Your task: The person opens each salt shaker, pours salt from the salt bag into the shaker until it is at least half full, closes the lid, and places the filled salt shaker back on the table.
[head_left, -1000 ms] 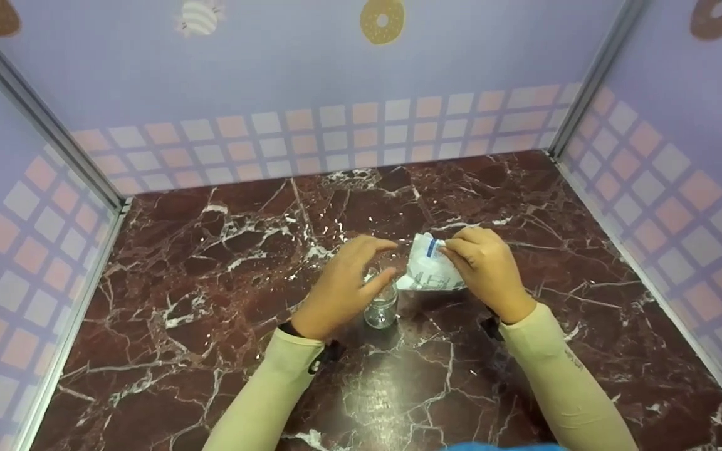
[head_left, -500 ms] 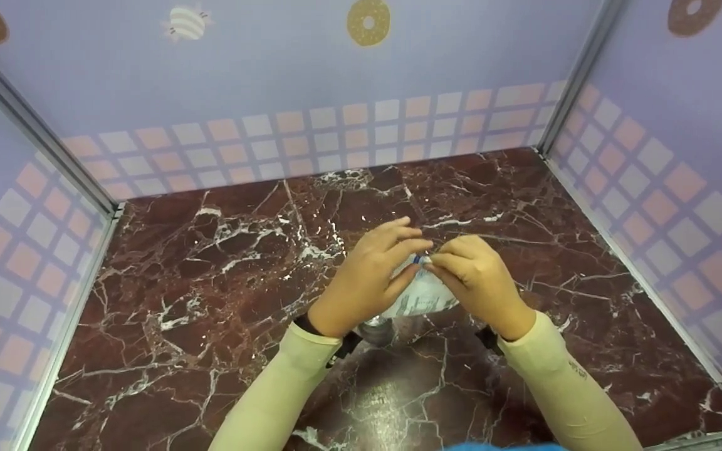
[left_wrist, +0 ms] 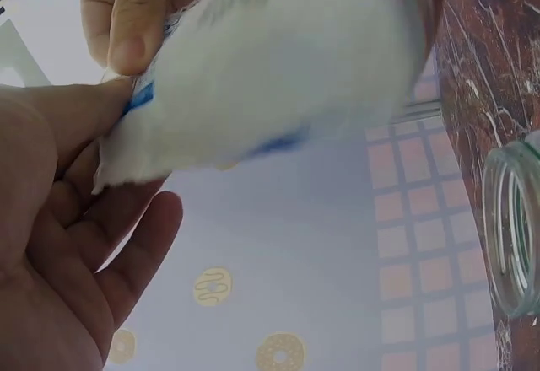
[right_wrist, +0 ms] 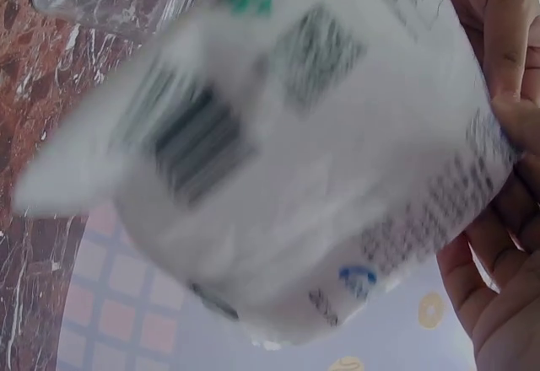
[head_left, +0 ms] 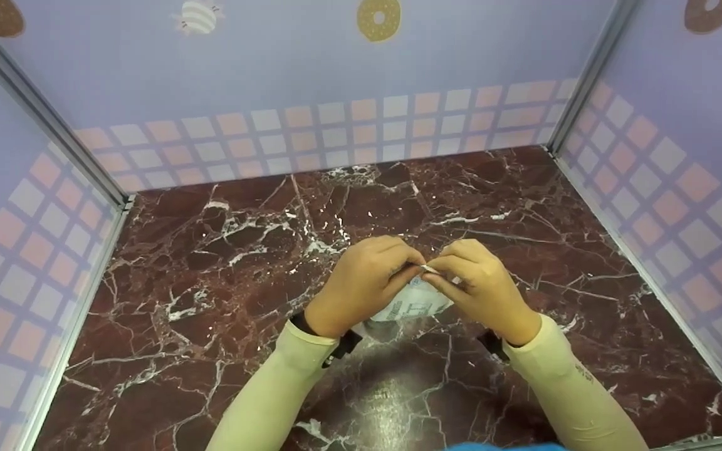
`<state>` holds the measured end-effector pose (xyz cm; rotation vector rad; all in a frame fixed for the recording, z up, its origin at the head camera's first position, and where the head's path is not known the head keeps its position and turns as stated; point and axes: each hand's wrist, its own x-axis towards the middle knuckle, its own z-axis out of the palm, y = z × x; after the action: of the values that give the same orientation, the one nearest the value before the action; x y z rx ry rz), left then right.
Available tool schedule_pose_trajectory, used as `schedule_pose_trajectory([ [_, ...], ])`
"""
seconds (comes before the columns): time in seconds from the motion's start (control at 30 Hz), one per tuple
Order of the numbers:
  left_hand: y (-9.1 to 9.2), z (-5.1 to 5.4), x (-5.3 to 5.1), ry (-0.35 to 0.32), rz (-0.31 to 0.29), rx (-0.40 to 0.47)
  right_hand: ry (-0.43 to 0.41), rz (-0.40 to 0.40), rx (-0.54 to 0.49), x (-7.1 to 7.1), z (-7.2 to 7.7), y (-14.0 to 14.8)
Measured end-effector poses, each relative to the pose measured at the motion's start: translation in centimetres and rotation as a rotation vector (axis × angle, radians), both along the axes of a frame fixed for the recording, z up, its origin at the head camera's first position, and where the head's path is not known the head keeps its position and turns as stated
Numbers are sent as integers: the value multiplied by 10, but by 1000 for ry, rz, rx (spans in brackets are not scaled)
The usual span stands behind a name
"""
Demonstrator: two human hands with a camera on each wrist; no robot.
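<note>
Both hands meet at the top edge of a white plastic packet (head_left: 414, 305), which hangs below them above the table. My left hand (head_left: 366, 285) pinches one part of that edge between thumb and fingers. Close beside it, my right hand (head_left: 485, 285) pinches the edge too. Printed text, a barcode and blue and green marks cover the packet (right_wrist: 321, 160) in the right wrist view, where it is blurred by motion. A clear glass jar (left_wrist: 506, 228) without a lid stands on the table nearby; in the head view the packet and left hand mostly hide it. The packet's contents are hidden.
A dark red marbled table (head_left: 210, 300) with white veins lies underneath. Small white specks dot it beyond the hands; I cannot tell whether they are pattern or crumbs. Lilac panels (head_left: 273, 62) with a checked border enclose the back and both sides.
The left hand, earlier spread over the jar, has moved right and now pinches the packet's edge. The right hand has brought the packet left and nearer, in front of the jar.
</note>
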<state>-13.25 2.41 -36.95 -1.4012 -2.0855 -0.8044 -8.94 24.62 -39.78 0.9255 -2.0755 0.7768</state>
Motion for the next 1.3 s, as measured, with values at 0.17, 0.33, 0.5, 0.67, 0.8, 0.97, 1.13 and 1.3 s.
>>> schedule_pose_trajectory([
  [0.17, -2, -1, 0, -11, 9, 23, -17, 6, 20, -4, -3, 7],
  [0.33, -4, -2, -1, -25, 17, 2, -92, 5, 13, -5, -8, 10],
  [0.5, -5, -3, -2, -47, 25, 11, -177, -30, 16, -5, -14, 10],
  [0.67, -6, -2, -2, -74, 22, -6, -157, 51, -74, -8, -17, 7],
  [0.8, -9, 0, -2, -114, 28, -31, -111, 104, -110, -12, -15, 3],
  [0.97, -9, 1, -2, -91, 28, -93, -73, 110, -83, -13, -12, -3],
  [1.13, -5, 0, -4, -35, 0, -80, -83, 100, -98, -12, -9, -5],
  [1.3, 0, 2, -6, 15, -42, 4, -95, 133, -132, -7, -7, -1],
])
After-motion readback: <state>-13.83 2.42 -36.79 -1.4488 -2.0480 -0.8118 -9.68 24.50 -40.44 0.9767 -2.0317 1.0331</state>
